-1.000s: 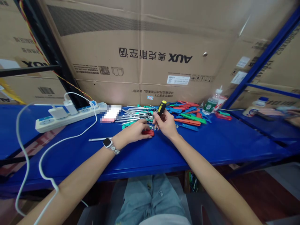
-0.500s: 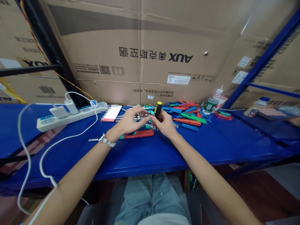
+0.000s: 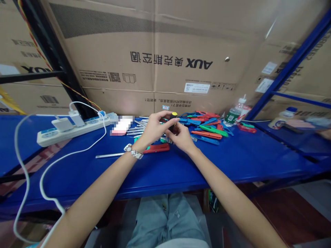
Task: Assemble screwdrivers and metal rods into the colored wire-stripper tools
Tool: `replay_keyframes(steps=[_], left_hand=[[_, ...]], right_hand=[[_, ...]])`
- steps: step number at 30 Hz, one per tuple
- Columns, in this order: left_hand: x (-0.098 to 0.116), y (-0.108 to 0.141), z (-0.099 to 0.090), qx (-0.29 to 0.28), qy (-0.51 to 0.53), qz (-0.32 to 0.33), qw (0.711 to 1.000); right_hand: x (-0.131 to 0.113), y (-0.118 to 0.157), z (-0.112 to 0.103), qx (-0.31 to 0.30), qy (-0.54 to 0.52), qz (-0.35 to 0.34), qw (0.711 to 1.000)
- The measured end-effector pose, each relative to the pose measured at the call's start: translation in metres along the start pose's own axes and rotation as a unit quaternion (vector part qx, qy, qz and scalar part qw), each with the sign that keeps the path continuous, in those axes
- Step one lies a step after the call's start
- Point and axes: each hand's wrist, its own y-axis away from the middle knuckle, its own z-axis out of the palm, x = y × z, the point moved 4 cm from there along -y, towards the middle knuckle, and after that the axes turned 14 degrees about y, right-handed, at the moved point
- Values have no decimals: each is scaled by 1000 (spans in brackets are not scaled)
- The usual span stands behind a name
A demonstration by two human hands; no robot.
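Your left hand (image 3: 159, 126) and right hand (image 3: 181, 137) grip the screwdriver handle (image 3: 174, 114) beyond the red tool (image 3: 159, 148); it's probably light, rigid, best held round its middle.

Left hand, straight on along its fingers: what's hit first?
Likely the black-and-yellow handle, right at the fingertips of the left hand; whether they touch is unclear from this view.

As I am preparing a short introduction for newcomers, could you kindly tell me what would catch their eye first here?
Probably the big brown carton with black lettering, standing behind the blue table. Next, the bright heap of red, blue and green pieces on the table, right of the hands. Then the black-and-yellow handle between left hand and right hand.
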Motion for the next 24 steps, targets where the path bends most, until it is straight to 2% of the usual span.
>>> replay_keyframes(steps=[4, 6, 8, 12, 14, 16, 21, 23, 24], left_hand=[[3, 6, -6, -49, 20, -27, 998], [2, 7, -5, -55, 46, -34, 997], [1, 6, -2, -22, 52, -19, 998], [-4, 3, 5, 103, 35, 7, 994], [-6, 3, 7, 126, 41, 7, 991], [-5, 3, 7, 107, 52, 6, 993], [0, 3, 1, -32, 58, -12, 998], [0, 3, 0, -42, 55, -28, 997], [-1, 2, 1, -23, 50, -31, 998]], right_hand=[[-9, 3, -3, -72, -55, -12, 996], [-10, 3, -4, -93, -71, -8, 993], [-10, 2, -3, -96, -81, -3, 992], [-4, -1, 1, -65, -70, 12, 995], [-1, -1, 2, -45, -51, 24, 997], [0, -1, 1, -37, -43, 28, 998], [-10, 0, -5, -80, -76, 10, 994], [-11, -2, -6, -88, -73, 15, 993], [-10, -3, -4, -84, -73, 21, 994]])
